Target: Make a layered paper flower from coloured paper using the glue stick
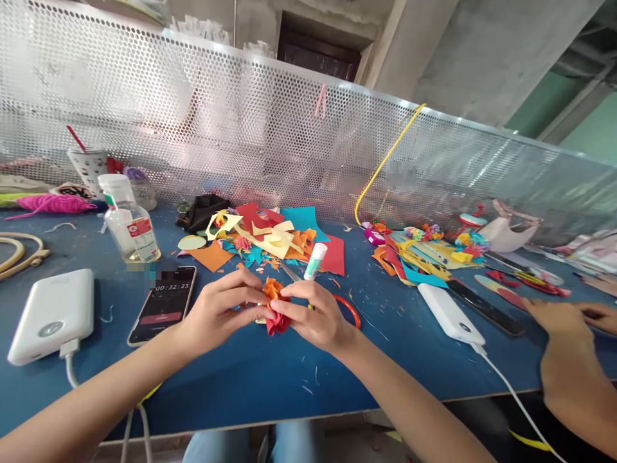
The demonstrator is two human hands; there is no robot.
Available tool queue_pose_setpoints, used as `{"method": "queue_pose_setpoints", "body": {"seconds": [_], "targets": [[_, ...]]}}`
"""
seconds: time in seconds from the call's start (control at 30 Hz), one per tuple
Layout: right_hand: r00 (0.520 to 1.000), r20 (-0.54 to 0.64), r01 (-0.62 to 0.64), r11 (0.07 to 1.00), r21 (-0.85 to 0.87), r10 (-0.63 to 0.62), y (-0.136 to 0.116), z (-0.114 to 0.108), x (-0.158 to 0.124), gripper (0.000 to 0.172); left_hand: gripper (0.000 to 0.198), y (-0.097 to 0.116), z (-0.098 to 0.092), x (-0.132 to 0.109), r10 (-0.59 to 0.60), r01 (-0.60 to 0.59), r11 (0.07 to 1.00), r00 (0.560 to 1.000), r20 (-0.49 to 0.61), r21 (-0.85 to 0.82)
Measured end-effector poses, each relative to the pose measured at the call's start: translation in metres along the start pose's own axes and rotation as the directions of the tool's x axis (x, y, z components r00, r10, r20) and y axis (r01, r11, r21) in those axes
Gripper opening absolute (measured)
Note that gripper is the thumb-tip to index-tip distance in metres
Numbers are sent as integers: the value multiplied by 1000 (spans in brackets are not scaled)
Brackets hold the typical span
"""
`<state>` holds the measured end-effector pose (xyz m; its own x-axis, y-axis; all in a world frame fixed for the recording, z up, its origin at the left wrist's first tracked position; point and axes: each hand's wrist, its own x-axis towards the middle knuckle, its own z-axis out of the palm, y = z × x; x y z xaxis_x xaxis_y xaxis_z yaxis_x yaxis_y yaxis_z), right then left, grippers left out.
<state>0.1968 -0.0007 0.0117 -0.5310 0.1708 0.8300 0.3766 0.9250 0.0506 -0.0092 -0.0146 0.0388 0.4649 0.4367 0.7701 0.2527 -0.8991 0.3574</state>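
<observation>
Between my two hands, a little above the blue tabletop, is a small crumpled paper flower point(276, 308), orange at the top and red below. My left hand point(226, 302) pinches it from the left with thumb and fingertips. From the other side, the fingers of my right hand point(321, 315) close on it too. Just behind my right hand stands a glue stick point(315, 260) with a white cap. Red-handled scissors point(351, 310) lie partly hidden behind that hand. Beyond my hands spreads a pile of cut coloured paper point(274, 238).
To the left are a phone point(166, 305) showing a timer, a white power bank point(55, 315) and a glass bottle point(130, 225). Another power bank point(450, 313) lies right, near a co-worker's hand point(559, 315). A perforated metal screen point(289, 135) borders the table point(231, 392) behind.
</observation>
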Motion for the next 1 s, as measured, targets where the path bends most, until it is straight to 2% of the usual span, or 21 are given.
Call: {"method": "queue_pose_setpoints", "body": {"seconds": [0.13, 0.2, 0.27, 0.37, 0.43, 0.5, 0.57, 0.63, 0.7, 0.77, 0.9, 1.0], "targets": [[997, 39, -69, 985, 160, 63, 0, 7, 2, 50, 12, -8, 5, -8, -58, 57, 998, 998, -32, -38], [984, 85, -171, 948, 268, 154, -3, 8, 3, 45, 12, -11, 7, -12, -96, 94, 995, 994, -55, -36], [943, 131, -334, 866, 373, 307, -8, 9, 5, 36, 13, -13, 9, -15, -106, 106, 994, 992, -68, -1], [813, 209, -564, 645, 516, 544, -15, 13, 8, 27, 18, -16, 10, -18, -70, 75, 995, 995, -64, 68], [695, 327, -674, 422, 606, 640, -18, 18, 9, 28, 21, -16, 11, -19, -39, 45, 992, 998, -50, 120], [588, 471, -726, 172, 666, 657, -20, 21, 10, 33, 21, -16, 12, -18, -35, 39, 987, 999, -26, 155], [524, 554, -720, -11, 694, 647, -19, 23, 9, 32, 19, -15, 13, -18, -58, 58, 984, 998, -1, 167], [497, 561, -690, -90, 718, 662, -18, 24, 8, 31, 19, -14, 14, -17, -85, 81, 982, 996, 20, 168], [498, 545, -667, -104, 737, 675, -16, 23, 7, 31, 20, -14, 16, -18, -92, 85, 982, 995, 33, 169], [526, 522, -650, -78, 756, 671, -15, 23, 5, 33, 24, -15, 17, -19, -87, 80, 985, 995, 41, 154], [615, 417, -625, 93, 775, 669, -14, 20, 2, 36, 29, -16, 17, -20, -83, 78, 994, 995, 59, 74], [675, 339, -606, 231, 761, 656, -13, 16, 1, 40, 20, -16, 15, -19, -154, 154, 988, 988, -8, 5]]}}
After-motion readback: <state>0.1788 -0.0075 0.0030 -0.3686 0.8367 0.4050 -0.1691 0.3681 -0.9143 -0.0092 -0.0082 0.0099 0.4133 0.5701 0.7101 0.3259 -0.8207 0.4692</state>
